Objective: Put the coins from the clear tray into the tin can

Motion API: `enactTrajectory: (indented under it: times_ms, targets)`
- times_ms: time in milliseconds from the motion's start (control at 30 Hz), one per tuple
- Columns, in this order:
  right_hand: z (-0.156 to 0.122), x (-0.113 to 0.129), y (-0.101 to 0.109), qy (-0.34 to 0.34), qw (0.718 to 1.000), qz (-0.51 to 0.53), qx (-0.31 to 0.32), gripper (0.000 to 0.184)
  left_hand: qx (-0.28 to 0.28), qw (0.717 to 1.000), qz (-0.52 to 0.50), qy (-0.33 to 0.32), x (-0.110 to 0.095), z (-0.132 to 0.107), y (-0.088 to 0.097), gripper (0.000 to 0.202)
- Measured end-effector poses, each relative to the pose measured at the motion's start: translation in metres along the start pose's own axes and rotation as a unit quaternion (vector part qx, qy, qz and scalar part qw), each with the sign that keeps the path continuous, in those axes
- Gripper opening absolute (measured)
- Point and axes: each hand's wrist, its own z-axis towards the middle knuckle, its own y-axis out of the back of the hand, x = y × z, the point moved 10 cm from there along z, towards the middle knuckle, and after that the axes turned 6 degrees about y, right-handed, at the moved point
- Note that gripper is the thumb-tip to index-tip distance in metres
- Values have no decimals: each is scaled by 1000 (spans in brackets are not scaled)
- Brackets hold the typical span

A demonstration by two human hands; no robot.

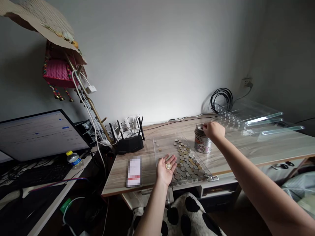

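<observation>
My left hand (164, 171) is palm up with the fingers loosely spread, and a gold-and-silver coin (168, 166) rests on it. It hovers over the near left part of a clear acrylic tray (167, 139). Many loose coins (188, 160) are spread over the tray's right side, with a few near its far left corner. My right hand (214, 130) is closed at the mouth of a printed cylindrical tin (202, 144), its fingertips over the opening. Whatever those fingers pinch is hidden. The tin stands upright on the wooden desk, just right of the tray.
A black router (130, 144) with antennas and a pixelated white and red item (134, 172) are left of the tray. Clear acrylic racks (256, 118) and a coiled black cable (221, 100) lie at the back right. A laptop (44, 134) and a bottle (74, 160) occupy the left desk.
</observation>
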Motion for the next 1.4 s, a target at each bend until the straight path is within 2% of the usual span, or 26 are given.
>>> enactTrajectory:
  times_ms: [100, 167, 233, 300, 367, 433, 500, 567, 633, 733, 900, 967, 1033, 1067, 1100, 1200, 1267, 1333, 1400]
  targets:
    - [17, -12, -7, 3, 1000, -7, 27, 22, -3, 1000, 1, -6, -1, 0, 1, 30]
    - [19, -10, -7, 2, 1000, -12, 24, 22, -2, 1000, 0, -7, -2, 0, 1, 31]
    - [12, 3, -3, 16, 1000, -15, 7, 24, 0, 1000, -6, -10, -2, 0, 1, 33]
    - [-5, 30, 0, 72, 997, -4, -9, 27, 2, 1000, -15, -12, -3, 0, 1, 34]
    - [-35, 70, -4, 162, 986, 26, -4, 28, 1, 1000, -20, -14, -3, 0, 1, 35]
    - [-75, 113, -16, 258, 963, 76, 31, 26, -1, 1000, -19, -17, -4, 0, 0, 36]
    - [-113, 148, -27, 323, 935, 127, 68, 26, -11, 1000, -16, -22, -5, 0, 0, 37]
    - [-141, 172, -38, 362, 912, 160, 107, 24, -23, 999, -13, -23, -5, -2, 1, 38]
    - [-155, 186, -46, 382, 897, 170, 140, 20, -25, 999, -7, -18, -4, -4, -1, 43]
    - [-161, 190, -49, 390, 891, 162, 164, 20, -10, 1000, 5, -8, -2, -8, -6, 51]
    - [-163, 182, -46, 370, 896, 174, 173, 25, 8, 1000, 21, 19, 4, -11, -11, 63]
    - [-162, 176, -45, 337, 899, 224, 171, 25, 29, 999, 27, 30, 6, -11, -16, 64]
    - [-159, 165, -46, 265, 892, 323, 172, 28, 32, 998, 39, 24, 4, -11, -17, 61]
    - [-158, 159, -48, 214, 877, 391, 181, 31, 23, 998, 51, 13, 2, -11, -16, 58]
    - [-159, 153, -52, 158, 849, 464, 198, 34, 8, 997, 70, -2, -2, -11, -13, 55]
    - [-174, 150, -58, 12, 717, 646, 262, 39, -40, 989, 134, -52, -13, -11, -5, 60]
    - [-186, 153, -52, -38, 645, 709, 284, 38, -50, 985, 150, -67, -16, -10, -2, 62]
    - [-192, 154, -41, -59, 613, 734, 286, 35, -36, 989, 130, -63, -15, -7, -2, 55]
    - [-191, 148, -32, -67, 611, 740, 275, 33, -14, 994, 96, -44, -10, -4, -3, 53]
